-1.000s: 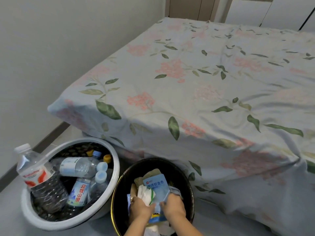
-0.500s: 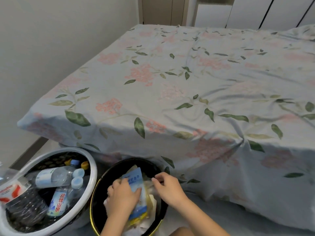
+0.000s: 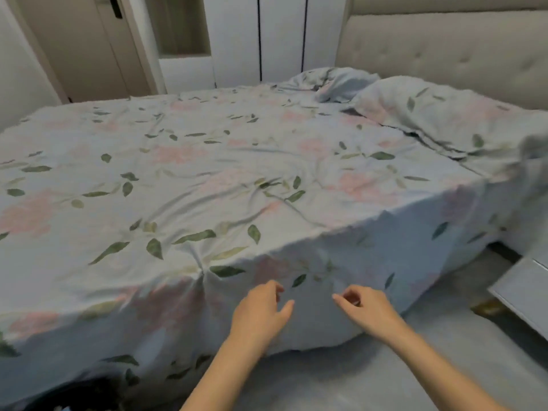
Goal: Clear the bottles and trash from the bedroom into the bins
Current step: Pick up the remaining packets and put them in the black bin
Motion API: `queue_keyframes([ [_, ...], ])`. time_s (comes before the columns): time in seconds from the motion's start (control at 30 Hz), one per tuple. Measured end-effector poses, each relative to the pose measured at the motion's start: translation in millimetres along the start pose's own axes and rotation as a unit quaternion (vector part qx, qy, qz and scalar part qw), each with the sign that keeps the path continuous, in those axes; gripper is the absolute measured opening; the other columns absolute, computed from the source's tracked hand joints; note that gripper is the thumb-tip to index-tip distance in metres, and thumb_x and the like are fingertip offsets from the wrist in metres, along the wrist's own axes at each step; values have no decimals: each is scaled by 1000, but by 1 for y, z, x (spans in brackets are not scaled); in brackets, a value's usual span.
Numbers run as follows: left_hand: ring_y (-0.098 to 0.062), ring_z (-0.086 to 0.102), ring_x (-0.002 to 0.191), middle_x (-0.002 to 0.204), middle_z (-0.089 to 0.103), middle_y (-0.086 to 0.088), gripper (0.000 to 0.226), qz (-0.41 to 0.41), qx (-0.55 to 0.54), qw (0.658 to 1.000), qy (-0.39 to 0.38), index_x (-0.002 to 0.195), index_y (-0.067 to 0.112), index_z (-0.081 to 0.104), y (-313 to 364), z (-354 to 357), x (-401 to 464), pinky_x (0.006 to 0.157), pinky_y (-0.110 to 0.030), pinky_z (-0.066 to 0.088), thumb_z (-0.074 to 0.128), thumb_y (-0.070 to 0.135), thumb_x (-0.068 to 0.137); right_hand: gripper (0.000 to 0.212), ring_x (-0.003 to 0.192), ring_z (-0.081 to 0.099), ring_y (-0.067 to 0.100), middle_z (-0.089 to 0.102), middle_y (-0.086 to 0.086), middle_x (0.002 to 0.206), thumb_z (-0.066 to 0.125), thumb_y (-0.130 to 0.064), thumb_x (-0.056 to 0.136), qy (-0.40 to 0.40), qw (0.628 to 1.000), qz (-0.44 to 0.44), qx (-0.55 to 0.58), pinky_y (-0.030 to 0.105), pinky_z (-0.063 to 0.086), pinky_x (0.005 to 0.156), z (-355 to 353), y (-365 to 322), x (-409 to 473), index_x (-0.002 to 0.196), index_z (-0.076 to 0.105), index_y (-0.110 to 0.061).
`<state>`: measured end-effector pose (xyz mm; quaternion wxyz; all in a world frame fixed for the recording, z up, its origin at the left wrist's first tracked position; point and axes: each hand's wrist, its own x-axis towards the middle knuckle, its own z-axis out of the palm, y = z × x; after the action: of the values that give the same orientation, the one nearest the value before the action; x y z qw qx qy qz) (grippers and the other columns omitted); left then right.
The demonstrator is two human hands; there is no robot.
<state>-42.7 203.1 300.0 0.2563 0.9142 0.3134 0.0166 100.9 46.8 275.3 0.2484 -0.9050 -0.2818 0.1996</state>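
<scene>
Pale-blue floral bedsheet — printed with pink blooms and green leaves — covers the bed and hangs down its near side to the grey floor. Both of the person's bare forearms reach in from the lower edge of the view toward the draped edge of the sheet. The left hand is held palm-down with fingers loosely spread and slightly curled, thumb out to the side; it holds nothing. The right hand is likewise empty, its fingers curled inward and the index finger extended toward the left hand. The two hands are near each other but apart, and whether either touches the sheet cannot be told.

At the lower left corner, a dark rounded shape shows below the sheet's hem — probably the rim of a bin, too cropped and dim to confirm. No bottles or trash are visible on the bed. Two pillows in matching fabric lie at the far right against a tufted beige headboard. White wardrobe doors stand behind the bed, beside a door. A pale-grey cabinet corner enters at the right edge.
</scene>
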Motion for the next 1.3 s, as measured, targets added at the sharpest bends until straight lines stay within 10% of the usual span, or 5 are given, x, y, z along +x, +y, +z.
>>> queue_keyframes([
  [0.3,-24,48,122,129,52,0,43,314,222,920,-72,126,24,47,274,75,106,91,-35,42,39,50,93,47,101,59,21,67,-2,101,45,-64,81,185,958,115,-183,32,47,78,-203,191,-4,98,60,-22],
  [0.63,-13,54,116,129,51,7,45,450,43,891,-43,129,28,52,518,150,181,92,-28,47,49,52,90,33,102,54,12,66,-13,102,59,-46,85,413,890,150,-118,31,49,82,-389,336,8,115,60,-31],
  [0.83,-21,45,128,142,44,0,50,526,49,848,-46,139,18,44,660,222,220,100,-37,45,53,35,93,53,125,43,22,56,-3,130,59,-48,84,384,887,233,-105,36,45,96,-460,428,47,132,49,-28],
  [1.0,-27,35,137,150,35,-4,66,489,103,863,-76,148,20,29,720,285,254,108,-41,37,58,34,90,56,127,39,28,50,4,134,51,-52,89,298,900,293,-128,39,41,101,-459,479,75,136,47,-23],
  [1.3,-14,50,83,99,67,-5,21,438,-104,889,-87,95,9,69,691,305,268,72,-22,33,61,26,89,20,94,50,21,66,1,90,57,-30,92,442,872,177,-110,35,45,76,-436,495,86,92,69,-14],
])
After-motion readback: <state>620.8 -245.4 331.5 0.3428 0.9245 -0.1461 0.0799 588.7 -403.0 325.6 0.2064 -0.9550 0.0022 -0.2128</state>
